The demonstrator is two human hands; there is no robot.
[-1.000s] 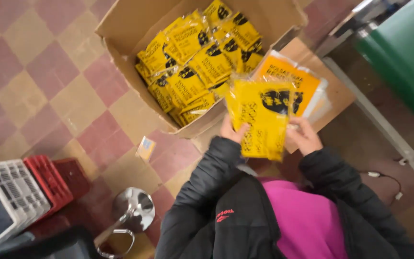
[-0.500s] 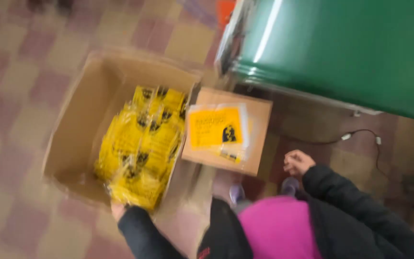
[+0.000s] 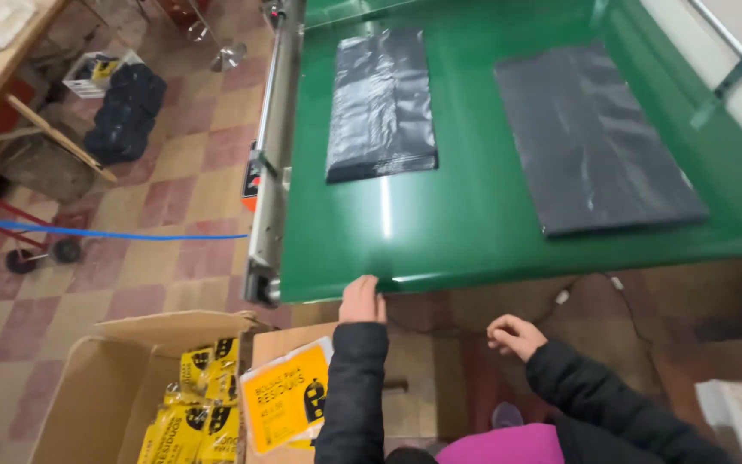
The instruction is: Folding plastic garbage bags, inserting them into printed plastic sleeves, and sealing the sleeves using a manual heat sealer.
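1. Left hand (image 3: 362,301) rests on the near edge of the green tabletop (image 3: 474,215), fingers curled over the rim; it grips nothing else.
2. Right hand (image 3: 515,335) hangs below that edge, fingers loosely curled, empty, touching nothing.
3. Nearest black bag stack (image 3: 381,103) lies at about 12 o'clock from the left hand, well apart across bare green surface. Its long axis runs away from the person, near end toward the hand.
4. Second, wider black stack (image 3: 594,137) lies at about 1 o'clock from the right hand, farther off, long axis also running away but skewed a little rightward.
5. Left hand is the nearer one to the first stack; right hand the nearer to the second.
6. Both arms in dark sleeves; left forearm straight up toward 12, right forearm angled in from 4 o'clock.
7. At 7 o'clock from the left hand: an open carton (image 3: 96,395) on the floor holding yellow packets (image 3: 195,412); just beside it a yellow-labelled packet (image 3: 285,408) lies on a second box (image 3: 414,387).
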